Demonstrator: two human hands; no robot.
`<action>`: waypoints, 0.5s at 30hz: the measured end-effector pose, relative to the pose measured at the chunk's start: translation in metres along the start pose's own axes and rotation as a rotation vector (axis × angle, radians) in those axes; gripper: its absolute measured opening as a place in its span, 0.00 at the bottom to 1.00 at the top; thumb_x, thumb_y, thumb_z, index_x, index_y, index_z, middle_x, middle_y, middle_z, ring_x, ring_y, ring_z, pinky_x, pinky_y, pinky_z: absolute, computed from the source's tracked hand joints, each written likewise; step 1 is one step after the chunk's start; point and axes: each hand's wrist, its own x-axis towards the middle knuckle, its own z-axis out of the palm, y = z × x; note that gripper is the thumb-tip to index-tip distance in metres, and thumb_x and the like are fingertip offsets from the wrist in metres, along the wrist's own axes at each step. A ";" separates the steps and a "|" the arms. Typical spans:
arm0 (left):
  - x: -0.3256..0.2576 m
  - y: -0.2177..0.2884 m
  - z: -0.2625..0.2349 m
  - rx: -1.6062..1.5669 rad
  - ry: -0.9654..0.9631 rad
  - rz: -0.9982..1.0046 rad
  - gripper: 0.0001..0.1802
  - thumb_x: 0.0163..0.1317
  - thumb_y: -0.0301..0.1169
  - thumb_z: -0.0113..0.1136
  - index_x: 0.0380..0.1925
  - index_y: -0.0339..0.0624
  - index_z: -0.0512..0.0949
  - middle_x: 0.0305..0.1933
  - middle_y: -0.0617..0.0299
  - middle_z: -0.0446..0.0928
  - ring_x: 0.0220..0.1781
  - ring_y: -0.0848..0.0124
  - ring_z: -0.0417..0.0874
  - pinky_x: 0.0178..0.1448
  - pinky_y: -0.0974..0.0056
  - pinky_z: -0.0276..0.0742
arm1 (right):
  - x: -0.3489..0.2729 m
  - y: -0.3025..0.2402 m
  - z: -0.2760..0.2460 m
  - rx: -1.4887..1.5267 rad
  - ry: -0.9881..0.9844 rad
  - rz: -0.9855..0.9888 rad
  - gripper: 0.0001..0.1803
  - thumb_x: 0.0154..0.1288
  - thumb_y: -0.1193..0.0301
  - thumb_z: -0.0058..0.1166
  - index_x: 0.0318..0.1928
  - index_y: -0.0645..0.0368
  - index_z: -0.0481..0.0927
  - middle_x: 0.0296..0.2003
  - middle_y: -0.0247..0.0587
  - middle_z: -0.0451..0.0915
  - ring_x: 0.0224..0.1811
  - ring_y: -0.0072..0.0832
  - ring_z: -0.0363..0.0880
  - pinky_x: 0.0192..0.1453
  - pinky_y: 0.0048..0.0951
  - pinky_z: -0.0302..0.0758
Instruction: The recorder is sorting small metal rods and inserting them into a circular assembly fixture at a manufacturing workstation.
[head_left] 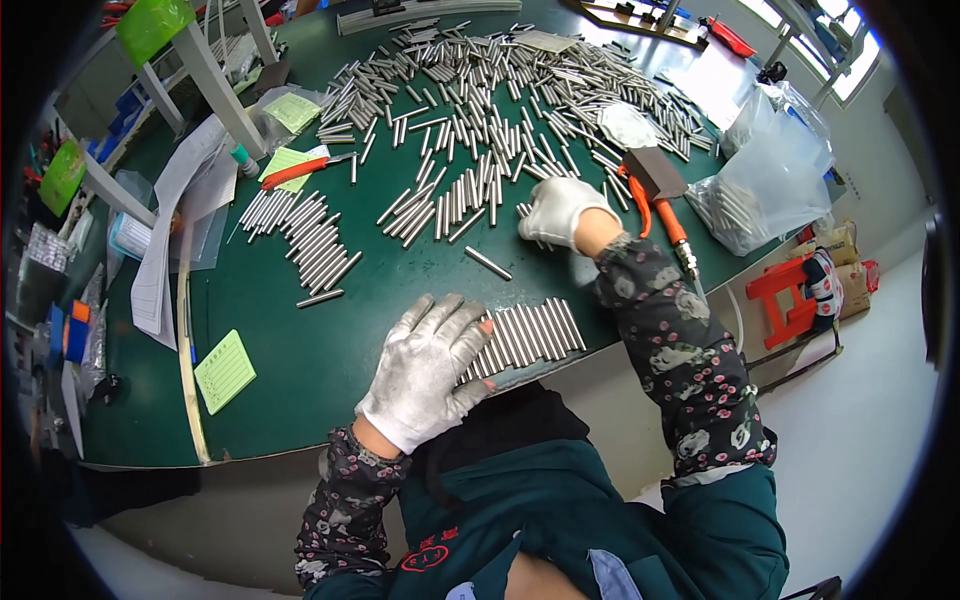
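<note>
My left hand (422, 372), in a worn white glove with bare index and thumb tips, lies with its fingers stretched out over the left end of a tidy row of steel pins (535, 332). That row sits side by side along the table's near edge, and the palm hides part of it. Farther right, my right hand (562, 213), also gloved, is closed with its fingers bent down. Short ends of metal pins (523, 210) peek out at its left side. A single pin (488, 263) lies apart between the hands and the large loose heap of pins (470, 90).
A second group of pins (318, 243) lies at left, near an orange-handled knife (295, 173). An orange air gun (670, 220) and a dark block (654, 174) sit right of my right hand. Plastic bags (765, 170) stand at the right edge; a green notepad (225, 372) lies left.
</note>
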 end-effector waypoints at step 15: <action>-0.001 0.000 0.002 0.021 -0.014 0.001 0.31 0.47 0.44 0.59 0.50 0.40 0.71 0.55 0.52 0.70 0.61 0.52 0.67 0.66 0.47 0.56 | -0.097 0.055 0.017 0.180 0.065 -0.097 0.17 0.50 0.61 0.55 0.40 0.57 0.78 0.31 0.46 0.80 0.35 0.42 0.79 0.40 0.36 0.74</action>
